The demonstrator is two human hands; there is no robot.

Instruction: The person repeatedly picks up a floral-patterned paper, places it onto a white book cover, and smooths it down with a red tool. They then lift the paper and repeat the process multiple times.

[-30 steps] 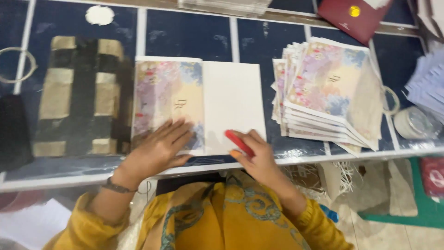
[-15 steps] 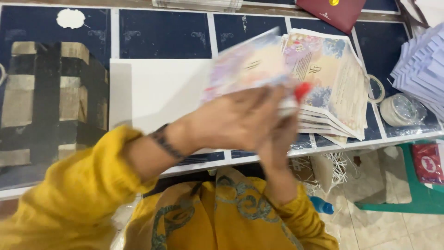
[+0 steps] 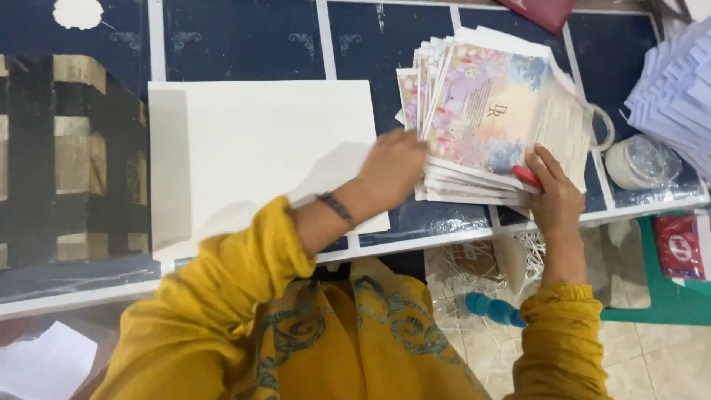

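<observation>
Your left hand [image 3: 392,163], fingers together but blurred, presses the fanned stack of floral cards [image 3: 481,126] right of the white sheet [image 3: 259,148], while your right hand [image 3: 552,194], pinching a red tool [image 3: 527,178], steadies its edge; uneven pressure could likely splay the stack.

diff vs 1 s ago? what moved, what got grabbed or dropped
The floral card went from the white sheet rightward onto the card stack. The left hand, flat on that card a second ago, carried it over and now rests at the stack's left edge. The right hand moved to the stack's right side, still holding the red object. White sheet and stack stayed put.
</observation>
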